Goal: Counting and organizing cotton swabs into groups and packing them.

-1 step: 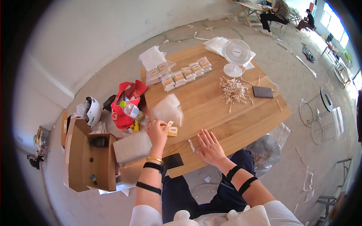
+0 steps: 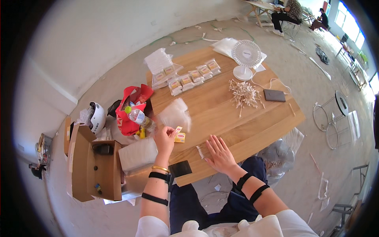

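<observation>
Swab row (image 2: 203, 152) beside flat right hand (image 2: 219, 156)

The right fingers lie extended, slightly spread; the swabs show just left of them on the counter (image 2: 213, 114). Farther, the left hand (image 2: 165, 137) narrowly pinches a yellow-and-white card (image 2: 179, 129).

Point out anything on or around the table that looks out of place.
One thin stick lies alone near the right edge of the table, apart from the loose heap of swabs. Pale scraps litter the floor, looking untidy.

Just a faint leftward drift within view for the fan (image 2: 246, 54), cotton-swab pile (image 2: 244, 93) and yellow box (image 2: 180, 138)
</observation>
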Motion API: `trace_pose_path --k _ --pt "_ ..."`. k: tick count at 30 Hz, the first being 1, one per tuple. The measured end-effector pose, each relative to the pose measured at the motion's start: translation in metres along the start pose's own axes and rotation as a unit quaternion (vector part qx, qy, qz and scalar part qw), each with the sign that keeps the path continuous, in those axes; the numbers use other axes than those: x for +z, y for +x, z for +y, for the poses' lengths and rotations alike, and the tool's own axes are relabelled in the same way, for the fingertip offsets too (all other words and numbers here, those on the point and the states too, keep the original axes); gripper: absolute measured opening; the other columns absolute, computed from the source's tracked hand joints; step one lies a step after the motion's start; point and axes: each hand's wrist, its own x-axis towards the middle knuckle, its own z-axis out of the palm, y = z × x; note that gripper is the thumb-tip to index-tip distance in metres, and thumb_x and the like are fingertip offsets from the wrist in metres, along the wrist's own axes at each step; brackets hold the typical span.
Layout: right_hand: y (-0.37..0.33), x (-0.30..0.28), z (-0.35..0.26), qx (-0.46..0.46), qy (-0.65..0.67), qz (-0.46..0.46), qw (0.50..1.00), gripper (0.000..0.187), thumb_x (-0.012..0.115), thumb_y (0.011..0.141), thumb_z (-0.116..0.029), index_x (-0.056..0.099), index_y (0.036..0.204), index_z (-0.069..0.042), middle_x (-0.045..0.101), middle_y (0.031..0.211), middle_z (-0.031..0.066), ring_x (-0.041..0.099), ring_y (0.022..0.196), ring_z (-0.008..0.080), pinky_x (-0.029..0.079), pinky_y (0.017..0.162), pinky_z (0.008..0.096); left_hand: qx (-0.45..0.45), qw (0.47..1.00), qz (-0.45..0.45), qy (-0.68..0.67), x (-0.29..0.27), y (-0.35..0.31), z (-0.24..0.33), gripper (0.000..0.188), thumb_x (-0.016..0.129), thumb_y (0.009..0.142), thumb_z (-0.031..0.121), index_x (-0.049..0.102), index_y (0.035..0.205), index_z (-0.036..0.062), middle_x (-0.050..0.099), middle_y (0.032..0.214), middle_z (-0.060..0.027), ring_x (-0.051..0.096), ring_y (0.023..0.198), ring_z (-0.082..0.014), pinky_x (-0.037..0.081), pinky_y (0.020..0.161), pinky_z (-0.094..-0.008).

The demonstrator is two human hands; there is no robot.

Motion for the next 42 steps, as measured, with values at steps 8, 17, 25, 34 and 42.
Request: trace_pose_path --k 8,17,25,34,42 --pt "0.002 0.0 0.0 -0.015 0.027 0.03 0.999 0.078 0.057 0.095 -0.047 0.036 0.154 0.0 0.029 0.163 0.0222 0.022 0.155 0.0335 0.015 0.127 0.0464 0.029 0.956 -0.266 -0.124 0.038 -0.043 0.037 0.017 0.079 0.087 0.015 0.07 0.091 0.0008 0.072 0.079 -0.0058 0.068 0.073 -0.0147 0.055 0.072 -0.0302" --pt "0.002 0.0 -0.001 -0.012 0.011 0.018 1.0 0.08 0.056 0.096 -0.049 0.035 0.155 0.001 0.029 0.163 0.0233 0.023 0.154 0.0345 0.017 0.127 0.0474 0.18 0.977 -0.103 0.044 0.042 -0.107 0.03 0.048 0.069 0.092 0.034 0.058 0.129 0.0056 0.056 0.138 -0.0165 0.051 0.131 -0.0344 0.035 0.114 -0.0502" --pt "0.001 0.007 0.002 -0.018 0.009 0.031 0.999 0.081 0.054 0.096 -0.05 0.034 0.156 0.0 0.028 0.164 0.0229 0.022 0.155 0.0345 0.015 0.127 0.0472 0.284 0.919 -0.173 0.213 0.065 -0.135 0.025 0.083 0.039 0.101 0.059 0.023 0.161 0.0036 0.024 0.167 -0.0173 0.019 0.156 -0.0339 0.009 0.126 -0.0569" --pt "0.002 0.007 0.002 -0.019 0.029 0.029 0.999 0.078 0.052 0.096 -0.047 0.034 0.156 -0.001 0.027 0.164 0.0232 0.021 0.155 0.0351 0.015 0.127 0.0479 0.201 0.961 -0.115 0.15 0.07 -0.139 0.03 0.084 0.033 0.103 0.061 0.022 0.16 -0.0003 0.021 0.166 -0.022 0.014 0.157 -0.0353 0.004 0.124 -0.0595" --pt "0.003 0.007 -0.005 -0.024 0.023 0.012 0.999 0.077 0.052 0.098 -0.047 0.032 0.156 -0.001 0.024 0.165 0.0232 0.019 0.156 0.0348 0.014 0.127 0.0477 0.078 0.994 -0.058 0.041 0.04 -0.152 0.017 0.077 0.047 0.103 0.048 0.027 0.158 -0.0017 0.028 0.164 -0.0232 0.023 0.153 -0.0401 0.013 0.124 -0.0561"
